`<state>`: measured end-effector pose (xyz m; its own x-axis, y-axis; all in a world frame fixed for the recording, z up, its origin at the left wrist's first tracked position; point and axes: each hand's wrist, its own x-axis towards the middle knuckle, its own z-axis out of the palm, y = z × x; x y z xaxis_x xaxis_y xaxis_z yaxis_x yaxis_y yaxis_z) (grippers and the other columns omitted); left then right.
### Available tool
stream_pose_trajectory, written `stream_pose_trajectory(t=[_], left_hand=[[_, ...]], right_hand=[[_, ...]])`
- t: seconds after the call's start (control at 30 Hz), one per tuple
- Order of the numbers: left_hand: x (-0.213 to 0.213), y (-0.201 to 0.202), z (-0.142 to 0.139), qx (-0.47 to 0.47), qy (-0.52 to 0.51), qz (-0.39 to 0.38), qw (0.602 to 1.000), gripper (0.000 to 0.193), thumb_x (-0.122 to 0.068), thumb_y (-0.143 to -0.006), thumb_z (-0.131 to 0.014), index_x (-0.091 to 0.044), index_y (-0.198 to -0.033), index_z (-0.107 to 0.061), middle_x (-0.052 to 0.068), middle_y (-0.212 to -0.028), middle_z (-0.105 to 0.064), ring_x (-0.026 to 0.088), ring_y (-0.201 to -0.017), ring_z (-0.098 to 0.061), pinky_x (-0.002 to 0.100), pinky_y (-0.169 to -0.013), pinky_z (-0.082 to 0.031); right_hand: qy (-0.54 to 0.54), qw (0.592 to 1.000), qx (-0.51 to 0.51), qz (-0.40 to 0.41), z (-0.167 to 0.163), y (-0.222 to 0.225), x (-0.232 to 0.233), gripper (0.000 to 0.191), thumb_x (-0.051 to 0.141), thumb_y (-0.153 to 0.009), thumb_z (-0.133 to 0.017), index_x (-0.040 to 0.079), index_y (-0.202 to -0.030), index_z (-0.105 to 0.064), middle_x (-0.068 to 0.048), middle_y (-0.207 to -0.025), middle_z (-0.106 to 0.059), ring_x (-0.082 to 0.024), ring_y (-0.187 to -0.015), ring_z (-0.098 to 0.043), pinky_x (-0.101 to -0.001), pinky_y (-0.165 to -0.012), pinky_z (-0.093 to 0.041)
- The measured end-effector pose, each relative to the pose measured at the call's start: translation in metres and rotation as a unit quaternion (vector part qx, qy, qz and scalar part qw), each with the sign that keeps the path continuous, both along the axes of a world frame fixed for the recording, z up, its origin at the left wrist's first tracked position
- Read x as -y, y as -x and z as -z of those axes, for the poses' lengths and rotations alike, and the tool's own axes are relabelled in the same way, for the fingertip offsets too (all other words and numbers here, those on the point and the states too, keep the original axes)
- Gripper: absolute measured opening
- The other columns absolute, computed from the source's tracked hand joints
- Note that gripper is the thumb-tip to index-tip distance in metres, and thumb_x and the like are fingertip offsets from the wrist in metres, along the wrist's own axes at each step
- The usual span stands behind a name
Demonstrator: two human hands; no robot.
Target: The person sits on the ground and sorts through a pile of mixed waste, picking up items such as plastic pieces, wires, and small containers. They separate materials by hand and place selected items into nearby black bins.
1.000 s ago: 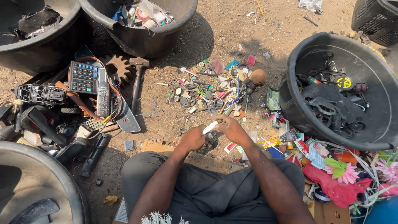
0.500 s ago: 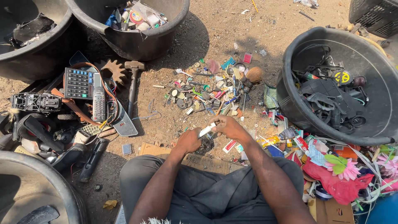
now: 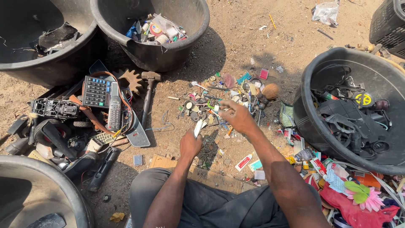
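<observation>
White plastic stick (image 3: pixel 197 128), short and flat, sits just left of the frame's centre, and from where I watch it pokes up out of my left hand (image 3: pixel 190 144), which is clenched around its lower end while the upper end leans toward the scattered pile of small coloured plastic and metal scraps (image 3: pixel 219 101) on the sandy ground. My right hand (image 3: pixel 237 117) is a little higher and to the right, stretched over the near edge of that pile with its fingers curled on something small and pale; I cannot tell what the piece is or whether it is truly pinched. The two hands are near each other but apart. At upper centre stands a black round plastic tub (image 3: pixel 126 29) holding mixed tubes and packets, with a second black tub (image 3: pixel 25 67) at upper left and a large black basin (image 3: pixel 312 126) of dark tangled plastic parts at right. On the left of the frame lie a dark keypad calculator (image 3: pixel 97 90), a grey remote control (image 3: pixel 114 113), a rusty toothed gear wheel (image 3: pixel 130 80) and a hammer with a rusty head (image 3: pixel 148 95), all well apart from my hands. A flat piece of brown cardboard (image 3: pixel 162 161) lies below my left hand, by my dark-trousered knees.
</observation>
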<state>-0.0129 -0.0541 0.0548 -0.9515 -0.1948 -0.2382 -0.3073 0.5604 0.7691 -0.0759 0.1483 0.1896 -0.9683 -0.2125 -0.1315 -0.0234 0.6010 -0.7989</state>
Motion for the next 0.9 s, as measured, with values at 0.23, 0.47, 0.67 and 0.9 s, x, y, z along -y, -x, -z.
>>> stream_pose_trajectory(t=[0.23, 0.47, 0.67, 0.9], left_hand=[[-0.015, -0.001, -0.003, -0.063, -0.103, 0.000, 0.993, 0.050, -0.011, -0.083, -0.068, 0.002, -0.129, -0.054, 0.022, -0.102, -0.067, 0.035, -0.090, -0.070, 0.047, -0.082, -0.054], [-0.032, -0.022, -0.005, -0.080, -0.125, 0.123, 0.981, 0.079, -0.018, -0.079, -0.077, 0.001, -0.146, -0.042, 0.022, -0.128, -0.058, 0.034, -0.113, -0.060, 0.043, -0.099, -0.048], [0.015, 0.000, -0.011, -0.059, -0.108, -0.005, 0.992, 0.060, -0.026, -0.086, -0.073, -0.005, -0.140, -0.057, 0.016, -0.122, -0.067, 0.026, -0.101, -0.069, 0.040, -0.092, -0.053], [-0.010, 0.012, 0.000, -0.019, -0.081, 0.055, 0.995, 0.056, -0.027, -0.091, -0.070, -0.003, -0.139, -0.057, 0.017, -0.123, -0.065, 0.025, -0.092, -0.068, 0.041, -0.089, -0.054]], right_hand=[[-0.018, 1.000, 0.017, 0.001, 0.022, 0.003, 0.028, 0.043, 0.028, -0.085, -0.084, 0.000, -0.115, -0.071, -0.009, -0.097, -0.076, -0.013, -0.084, -0.071, -0.0245, -0.069, -0.054], [0.029, 0.986, 0.158, 0.047, 0.121, -0.015, -0.066, 0.027, 0.024, -0.087, -0.077, 0.000, -0.099, -0.077, -0.008, -0.076, -0.072, -0.014, -0.063, -0.064, -0.0315, -0.057, -0.052], [-0.533, 0.822, 0.181, -0.091, 0.037, 0.000, -0.237, 0.028, 0.022, -0.076, -0.075, 0.003, -0.097, -0.076, -0.020, -0.093, -0.074, -0.036, -0.090, -0.074, -0.0462, -0.078, -0.056], [-0.492, 0.842, -0.037, -0.220, 0.090, -0.041, -0.129, 0.033, 0.005, -0.084, -0.059, 0.013, -0.114, -0.070, -0.013, -0.112, -0.066, -0.031, -0.112, -0.061, -0.0507, -0.089, -0.047]])
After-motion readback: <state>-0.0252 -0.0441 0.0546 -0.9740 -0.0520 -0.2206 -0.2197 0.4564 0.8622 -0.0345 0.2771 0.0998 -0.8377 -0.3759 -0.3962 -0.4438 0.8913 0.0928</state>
